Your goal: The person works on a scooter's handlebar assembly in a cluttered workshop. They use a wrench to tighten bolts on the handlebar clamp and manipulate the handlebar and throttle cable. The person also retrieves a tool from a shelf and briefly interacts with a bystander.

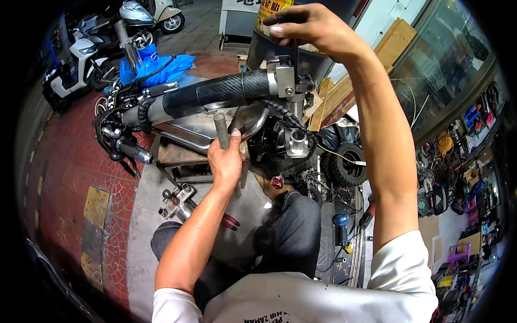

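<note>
In the head view, the street-side workspace runs into the black fisheye rim, which swallows the outer edges of the parked white scooter (83, 51) and the crowded clutter (468, 199) at right. The right hand (304, 26) is raised above the silver clamp (280, 78), fingers bent; whether it grips the dark upright bar (295, 54) below it I cannot tell. The left hand (226, 159) is closed around a grey rod (221, 129), whose lower part is hidden by the palm. Behind the rod, the dark tube (215, 94) lies crosswise, its right end in the clamp, its left end near a black handlebar grip (134, 151). A low wooden counter (175, 155) stands beneath, mostly covered. Grey concrete (142, 231) meets red patterned paving (116, 220); a blue drill (342, 229) lies beside the person's leg, and red-handled pliers (230, 222) are partly covered by the left forearm. A yellow label (272, 12) bears dark lettering, partly cut off; the white shirt (301, 296) carries inverted black print
</note>
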A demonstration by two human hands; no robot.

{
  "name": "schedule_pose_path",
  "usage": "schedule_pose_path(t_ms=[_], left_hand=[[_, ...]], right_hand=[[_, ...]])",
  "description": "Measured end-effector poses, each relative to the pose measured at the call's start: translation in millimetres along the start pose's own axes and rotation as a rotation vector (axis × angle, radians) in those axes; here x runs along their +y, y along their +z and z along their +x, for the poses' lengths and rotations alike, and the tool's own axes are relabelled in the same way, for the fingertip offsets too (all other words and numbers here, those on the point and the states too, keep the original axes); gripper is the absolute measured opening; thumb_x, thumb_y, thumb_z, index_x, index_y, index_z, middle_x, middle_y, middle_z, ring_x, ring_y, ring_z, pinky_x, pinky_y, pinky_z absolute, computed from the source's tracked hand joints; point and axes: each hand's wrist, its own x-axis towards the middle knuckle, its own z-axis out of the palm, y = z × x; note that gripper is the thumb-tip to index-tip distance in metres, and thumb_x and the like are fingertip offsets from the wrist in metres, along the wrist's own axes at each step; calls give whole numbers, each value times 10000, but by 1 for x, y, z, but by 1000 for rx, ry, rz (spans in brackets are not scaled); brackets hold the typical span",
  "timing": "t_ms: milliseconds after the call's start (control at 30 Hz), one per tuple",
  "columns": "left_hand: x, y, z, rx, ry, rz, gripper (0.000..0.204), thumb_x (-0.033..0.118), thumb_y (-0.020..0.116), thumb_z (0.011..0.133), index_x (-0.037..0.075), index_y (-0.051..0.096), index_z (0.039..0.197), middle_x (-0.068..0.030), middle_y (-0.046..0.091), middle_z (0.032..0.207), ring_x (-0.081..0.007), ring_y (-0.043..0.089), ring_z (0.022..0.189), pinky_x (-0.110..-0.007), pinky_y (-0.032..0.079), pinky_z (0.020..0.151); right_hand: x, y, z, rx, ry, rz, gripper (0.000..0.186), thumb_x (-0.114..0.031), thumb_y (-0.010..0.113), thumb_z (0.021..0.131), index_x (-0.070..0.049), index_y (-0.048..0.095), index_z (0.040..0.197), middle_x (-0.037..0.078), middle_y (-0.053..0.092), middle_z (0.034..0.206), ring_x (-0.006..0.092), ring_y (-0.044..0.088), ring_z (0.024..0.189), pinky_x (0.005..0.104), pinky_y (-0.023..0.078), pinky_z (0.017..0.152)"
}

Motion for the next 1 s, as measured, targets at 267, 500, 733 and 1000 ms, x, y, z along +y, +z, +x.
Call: schedule_pose_path(t_ms=[267,500,733,1000], left_hand=[[-1,-2,1,47,25,-26,346,308,661,1025,-34,706,999,-56,652,713,-134,594,546,-313,484,536],[1,3,2,16,8,-2,333,295,672,1019,-31,664,951,-63,623,706,-145,578,547,-316,488,541],[1,5,-4,20,7,22,351,300,690,1007,-38,638,928,-76,625,730,-154,582,545,-317,496,543],[2,0,0,44,-5,-26,324,301,682,1013,-21,691,979,-40,612,676,-131,559,527,-316,457,510]], right_hand=[[-16,10,61,-78,8,-602,209,-150,713,835,24,769,936,249,752,915,333,757,863,413,601,780],[50,35,72,-437,327,968,382,-383,770,930,-163,546,712,-16,598,666,99,567,538,219,406,461],[96,55,85,401,145,1048,191,-200,762,918,-44,713,1016,49,668,752,146,666,671,262,534,591],[72,61,45,266,-307,1632,260,-78,727,934,-66,676,1189,77,726,1067,241,698,982,395,591,841]])
